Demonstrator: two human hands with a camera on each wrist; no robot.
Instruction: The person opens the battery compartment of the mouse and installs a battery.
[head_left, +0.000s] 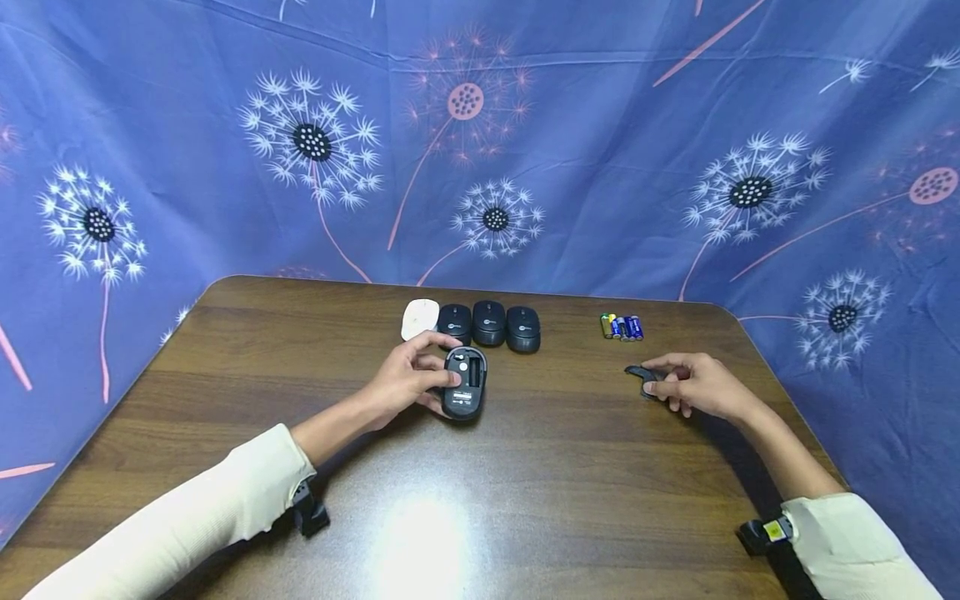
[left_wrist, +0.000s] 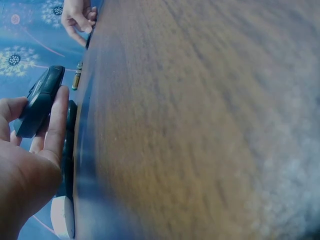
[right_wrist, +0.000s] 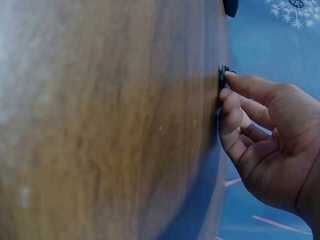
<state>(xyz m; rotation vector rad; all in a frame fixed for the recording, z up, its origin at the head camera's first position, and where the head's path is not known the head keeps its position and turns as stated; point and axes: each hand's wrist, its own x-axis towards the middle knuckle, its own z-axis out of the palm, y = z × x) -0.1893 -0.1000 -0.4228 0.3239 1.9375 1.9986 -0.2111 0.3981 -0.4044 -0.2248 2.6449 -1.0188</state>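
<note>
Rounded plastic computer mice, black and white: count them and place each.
5. One white rounded plastic mouse sits at the row's left end; three black rounded plastic mice continue it rightward; the left hand holds another black plastic mouse, underside showing, in front.

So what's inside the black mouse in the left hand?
The black mouse shows its underside, with a dark, open slot that looks empty. The left hand covers part of that underside with its thumb, and anything deeper inside is hidden.
</note>
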